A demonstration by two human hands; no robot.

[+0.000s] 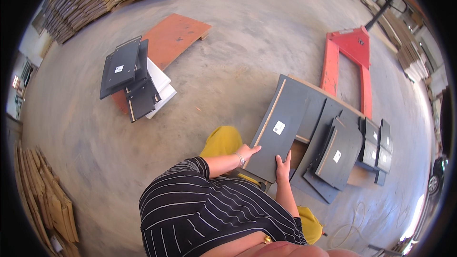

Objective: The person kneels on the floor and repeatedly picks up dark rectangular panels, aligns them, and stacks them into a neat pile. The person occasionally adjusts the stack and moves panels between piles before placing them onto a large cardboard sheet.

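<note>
A long dark grey panel (281,114) with a white label and a pale strip along its left edge lies in front of me, its near end between my hands. My left hand (247,153) grips its left edge, thumb on top. At its right edge my right hand (283,164) holds on, thumb up on the face; its other fingers are partly hidden. To the right are more dark panels (339,147), stacked unevenly and some tilted. Further right sit several smaller dark boards (376,145) with white labels.
A red pallet jack (352,45) stands beyond the panels. At the left, an orange-brown board (178,35) bears stacked dark panels (124,66) and white pieces (161,83). Cardboard piles (78,2) line the far left, with flattened cardboard (50,200) nearer. A thin hose (352,226) curls on the floor.
</note>
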